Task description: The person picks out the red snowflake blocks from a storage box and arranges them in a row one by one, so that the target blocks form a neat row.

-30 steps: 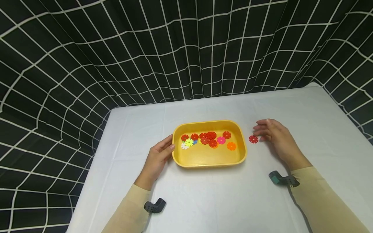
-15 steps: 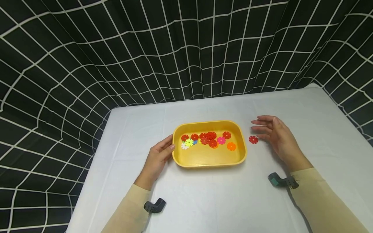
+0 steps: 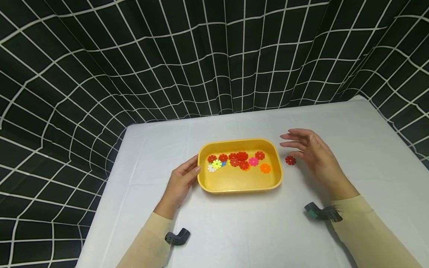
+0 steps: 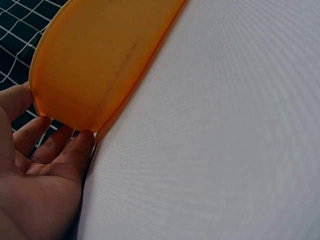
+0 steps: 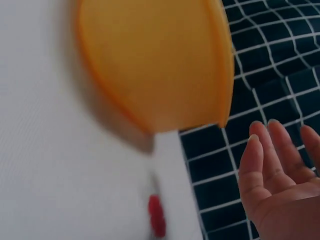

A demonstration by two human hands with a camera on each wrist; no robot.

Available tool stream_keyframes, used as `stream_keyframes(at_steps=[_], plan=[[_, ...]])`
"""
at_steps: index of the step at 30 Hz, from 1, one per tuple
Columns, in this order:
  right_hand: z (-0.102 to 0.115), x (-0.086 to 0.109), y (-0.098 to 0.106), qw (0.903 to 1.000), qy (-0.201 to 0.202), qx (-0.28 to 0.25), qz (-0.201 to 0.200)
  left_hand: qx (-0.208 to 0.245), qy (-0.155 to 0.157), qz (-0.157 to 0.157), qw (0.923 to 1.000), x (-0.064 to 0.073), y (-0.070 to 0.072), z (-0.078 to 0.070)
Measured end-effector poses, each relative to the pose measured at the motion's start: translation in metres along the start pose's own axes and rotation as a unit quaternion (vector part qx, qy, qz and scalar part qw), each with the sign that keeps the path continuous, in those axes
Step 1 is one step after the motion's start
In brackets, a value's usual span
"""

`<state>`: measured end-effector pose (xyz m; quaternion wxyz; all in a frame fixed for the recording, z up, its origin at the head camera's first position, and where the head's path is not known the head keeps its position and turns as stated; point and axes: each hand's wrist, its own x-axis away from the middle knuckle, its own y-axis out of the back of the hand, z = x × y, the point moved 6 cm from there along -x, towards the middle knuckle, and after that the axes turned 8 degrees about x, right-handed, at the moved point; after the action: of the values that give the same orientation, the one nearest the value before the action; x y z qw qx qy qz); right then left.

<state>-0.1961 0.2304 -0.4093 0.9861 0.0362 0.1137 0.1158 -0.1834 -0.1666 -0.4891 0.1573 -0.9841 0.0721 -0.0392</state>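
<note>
A yellow plastic tray (image 3: 240, 184) lies on the table, holding several notched plastic discs in red, orange, pink, yellow-green, white and blue. My left hand (image 3: 181, 180) grips its left end, thumb at the rim and fingers against the outer wall, as the left wrist view also shows on the tray wall (image 4: 100, 65). My right hand (image 3: 315, 160) hovers to the right of the tray, fingers apart and holding nothing. Beneath and beside its fingers a single red notched disc (image 3: 290, 160) lies flat on the cloth; the right wrist view shows this red disc (image 5: 157, 216) blurred.
A white cloth (image 3: 234, 230) covers the table. Dark curtains with a white grid (image 3: 207, 59) stand behind it and at both sides. A dark wrist camera (image 3: 177, 236) sits on the left sleeve, another wrist camera (image 3: 323, 212) on the right.
My right hand has moved away from the red disc, rising slightly and shifting left towards the tray, its fingers spreading. The disc stays on the cloth. My left hand and the tray keep their place.
</note>
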Motion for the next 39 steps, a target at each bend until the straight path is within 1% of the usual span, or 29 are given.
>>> stream_keyframes(at_steps=[2, 5, 13, 17, 21, 28, 35, 39], plan=[[0.005, -0.002, -0.005, 0.9999, 0.007, -0.013, 0.007, 0.001, 0.001, -0.001, 1.0000, 0.000, 0.000, 0.000], [0.011, -0.005, -0.013, 0.9997, 0.009, -0.015, 0.014, 0.002, 0.004, -0.003, 1.0000, 0.000, 0.000, 0.000], [0.018, -0.016, -0.039, 0.9992, -0.007, 0.014, 0.036, 0.004, 0.004, -0.002, 1.0000, 0.001, 0.000, 0.000], [0.020, -0.022, -0.053, 0.9982, 0.005, 0.018, 0.056, 0.005, 0.003, -0.002, 1.0000, 0.001, 0.000, 0.000], [0.021, -0.029, -0.067, 0.9974, 0.013, 0.025, 0.067, 0.003, 0.001, -0.002, 1.0000, 0.001, 0.000, 0.000], [0.017, -0.040, -0.085, 0.9953, -0.011, 0.050, 0.082, -0.007, 0.001, -0.001, 1.0000, 0.000, -0.001, -0.001], [0.015, -0.052, -0.101, 0.9928, -0.024, 0.043, 0.109, -0.011, 0.001, 0.002, 0.9999, -0.001, 0.000, 0.000], [0.011, -0.059, -0.107, 0.9918, -0.032, 0.039, 0.118, -0.014, 0.002, 0.000, 0.9999, -0.001, 0.001, 0.001]])
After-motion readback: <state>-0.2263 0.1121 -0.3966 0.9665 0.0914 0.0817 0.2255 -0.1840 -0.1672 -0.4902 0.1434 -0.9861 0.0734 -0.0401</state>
